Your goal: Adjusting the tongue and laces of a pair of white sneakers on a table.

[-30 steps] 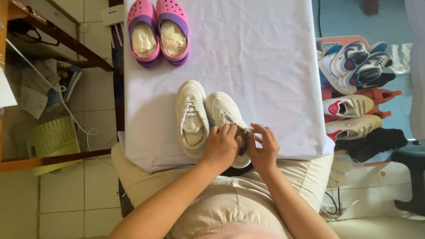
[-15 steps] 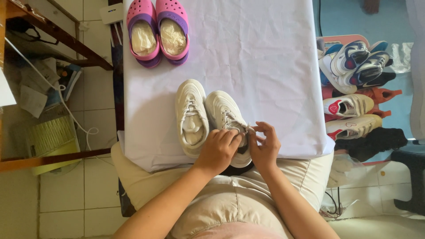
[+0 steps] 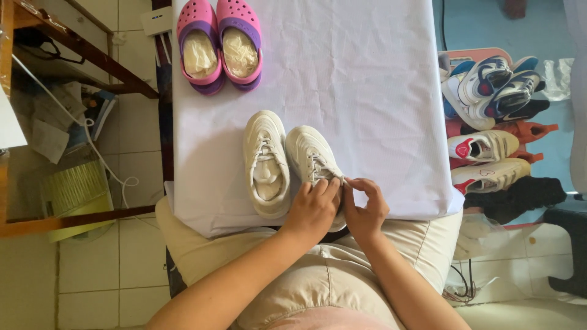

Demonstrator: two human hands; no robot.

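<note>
Both my hands pinch the laces of the right white sneaker (image 3: 313,160): left hand (image 3: 315,208), right hand (image 3: 365,208). Its mate (image 3: 266,162) sits touching it on the desk (image 3: 379,91).

Pale tiled floor (image 3: 131,177) w/ daylight; white cloth-covered table (image 3: 379,91) centre; dark wooden-framed furniture (image 3: 79,46) at left; heap of mixed sneakers (image 3: 495,122) on blue floor (image 3: 477,24) at right.

place: likely a home | tiled floor (image 3: 116,269) | shoe rack (image 3: 495,146) | cloth-covered table (image 3: 367,91)
</note>
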